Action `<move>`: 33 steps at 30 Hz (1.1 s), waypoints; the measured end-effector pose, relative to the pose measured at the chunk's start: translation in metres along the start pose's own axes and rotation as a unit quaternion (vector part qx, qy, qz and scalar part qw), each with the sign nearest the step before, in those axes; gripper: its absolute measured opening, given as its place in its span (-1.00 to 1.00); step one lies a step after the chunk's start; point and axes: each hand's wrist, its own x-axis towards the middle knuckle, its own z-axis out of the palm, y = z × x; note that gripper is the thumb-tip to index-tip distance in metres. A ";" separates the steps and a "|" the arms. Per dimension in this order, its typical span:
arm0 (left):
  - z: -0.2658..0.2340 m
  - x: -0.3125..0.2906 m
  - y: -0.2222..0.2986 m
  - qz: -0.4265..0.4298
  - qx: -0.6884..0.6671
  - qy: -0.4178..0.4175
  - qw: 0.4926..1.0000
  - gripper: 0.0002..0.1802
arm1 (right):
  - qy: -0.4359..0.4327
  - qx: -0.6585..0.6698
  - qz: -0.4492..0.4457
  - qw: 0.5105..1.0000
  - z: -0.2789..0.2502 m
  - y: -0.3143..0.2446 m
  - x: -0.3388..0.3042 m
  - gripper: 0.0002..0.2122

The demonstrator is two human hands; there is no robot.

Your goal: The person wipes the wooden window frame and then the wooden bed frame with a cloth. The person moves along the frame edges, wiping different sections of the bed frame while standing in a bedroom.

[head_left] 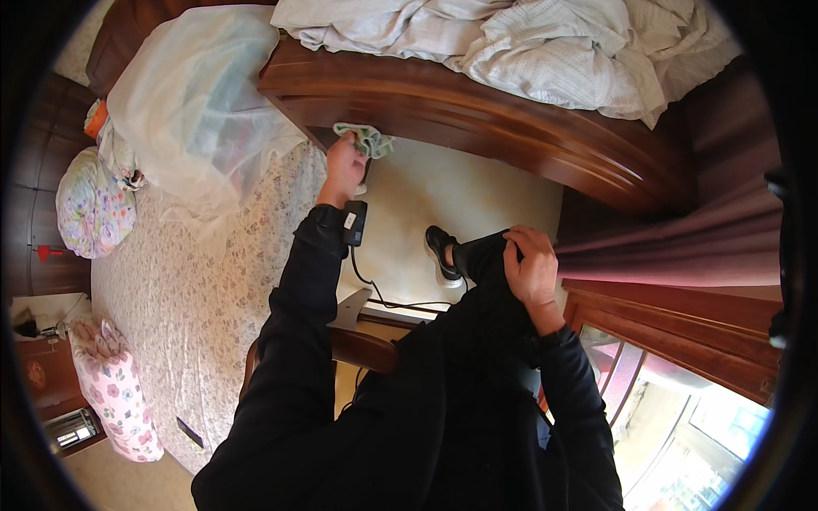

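Jutting from left hand (pixel 344 167) — cloth (pixel 374 141)

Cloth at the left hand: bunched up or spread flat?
Bunched up: the cloth gathers in uneven folds at the left hand.

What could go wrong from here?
The cable running from the black box beside the left hand might snag if that hand, gripping the cloth, reaches farther. The dark flat object near the edge of the bed could slip off if the sheet is tugged.
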 end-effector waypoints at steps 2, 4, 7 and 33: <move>-0.009 0.014 0.022 0.042 -0.046 0.060 0.996 -0.87 | 0.008 0.000 0.003 1.000 0.000 0.001 0.000 -0.89; -0.013 0.024 0.031 0.079 -0.079 0.053 0.992 -0.86 | 0.012 0.003 0.003 1.000 0.001 0.003 0.000 -0.89; -0.004 0.018 0.017 0.081 -0.095 0.081 0.989 -0.86 | 0.019 0.003 0.002 1.000 0.003 0.005 0.000 -0.90; 0.125 -0.101 -0.144 -0.087 0.045 0.028 0.995 -0.93 | 0.033 0.020 0.016 0.999 -0.006 0.014 -0.012 -0.90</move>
